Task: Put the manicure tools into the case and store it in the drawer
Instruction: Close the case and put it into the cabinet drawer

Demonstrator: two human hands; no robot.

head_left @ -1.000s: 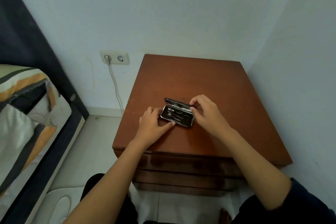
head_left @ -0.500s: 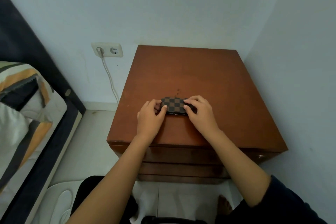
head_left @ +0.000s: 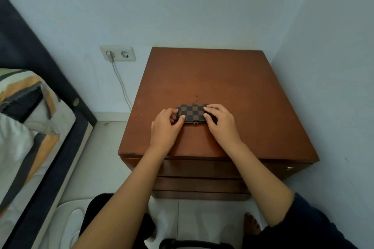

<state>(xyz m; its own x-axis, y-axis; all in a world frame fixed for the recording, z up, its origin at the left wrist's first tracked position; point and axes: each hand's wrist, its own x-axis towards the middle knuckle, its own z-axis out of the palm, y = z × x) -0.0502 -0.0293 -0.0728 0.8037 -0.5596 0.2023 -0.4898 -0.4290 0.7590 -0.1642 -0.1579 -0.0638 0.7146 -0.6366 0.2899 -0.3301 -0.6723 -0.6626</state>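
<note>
Both hands' fingers clasp the closed checkered case on a brown nightstand between bed and wall.

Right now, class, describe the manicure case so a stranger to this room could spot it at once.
Find the brown wooden nightstand in the corner, right of the bed. Near the front of its top lies the small flat case, closed, with the left hand and right hand at its ends. Its brown checkered cover makes it unmistakable; nothing else sits there.
</note>
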